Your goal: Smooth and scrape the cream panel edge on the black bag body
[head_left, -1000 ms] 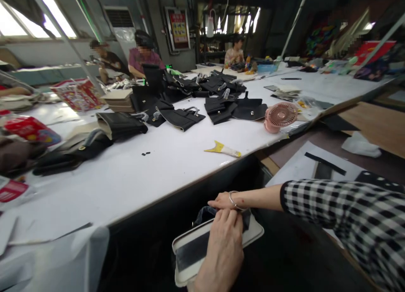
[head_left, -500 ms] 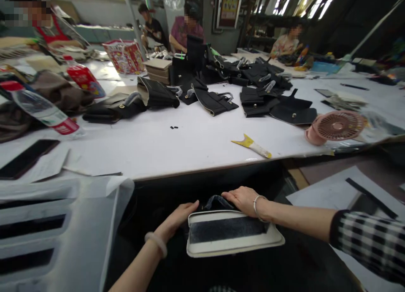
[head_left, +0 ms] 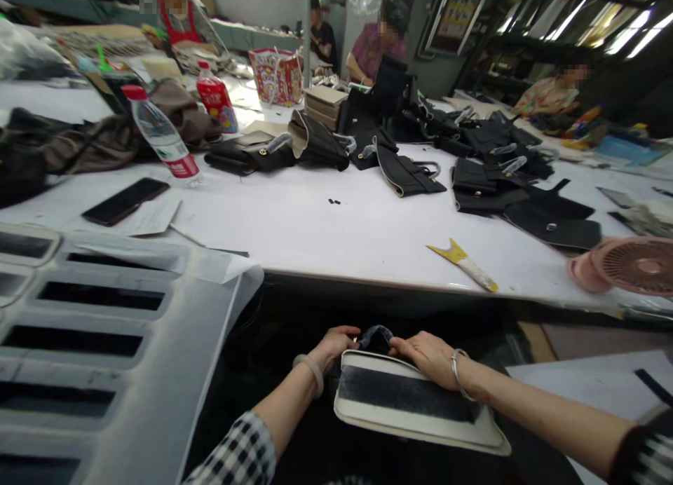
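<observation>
A small handbag (head_left: 404, 394) lies low in front of me, below the table edge. Its cream-edged side with a broad black strip faces up. A handle (head_left: 377, 333) in clear wrap arches from its far edge. My left hand (head_left: 332, 346) is closed at the handle's left end, where a small gold-coloured fitting shows by the fingertips. With thumb and fingers, my right hand (head_left: 428, 359) grips the bag's far edge by the handle's right end. The bag's underside is hidden in the dark.
Black handbags (head_left: 410, 169) lie across the white table (head_left: 294, 226). A yellow notched tool (head_left: 463, 264), pink fan (head_left: 631, 264), phone (head_left: 126, 201) and water bottle (head_left: 162, 138) rest there. Strips lie on a translucent sheet (head_left: 152, 373) at left. Several people sit beyond.
My view has turned left, so the scene sits farther right. My left hand has closed in at the handle's left end; my right fingers have moved to its right end.
</observation>
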Demonstrator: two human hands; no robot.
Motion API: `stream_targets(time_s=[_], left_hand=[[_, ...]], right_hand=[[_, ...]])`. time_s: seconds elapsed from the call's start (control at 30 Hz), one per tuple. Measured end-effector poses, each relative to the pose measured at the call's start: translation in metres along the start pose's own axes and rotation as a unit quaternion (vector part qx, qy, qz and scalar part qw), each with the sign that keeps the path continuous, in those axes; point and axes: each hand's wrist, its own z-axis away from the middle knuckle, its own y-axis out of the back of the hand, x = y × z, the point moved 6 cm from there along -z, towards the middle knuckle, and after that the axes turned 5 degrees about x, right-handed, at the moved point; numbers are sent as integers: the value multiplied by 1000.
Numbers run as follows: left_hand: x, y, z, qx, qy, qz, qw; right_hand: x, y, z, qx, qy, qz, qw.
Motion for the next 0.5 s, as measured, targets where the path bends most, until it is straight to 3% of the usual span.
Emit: stream_targets(time_s=[0.23,0.5], left_hand=[[5,-2,1,7,-3,34,999],[-2,-4,-1,4,3,59,998]], right_hand=[[-11,0,4,14,92,23,995],[-25,-6,-3,-35,178,-1,983]])
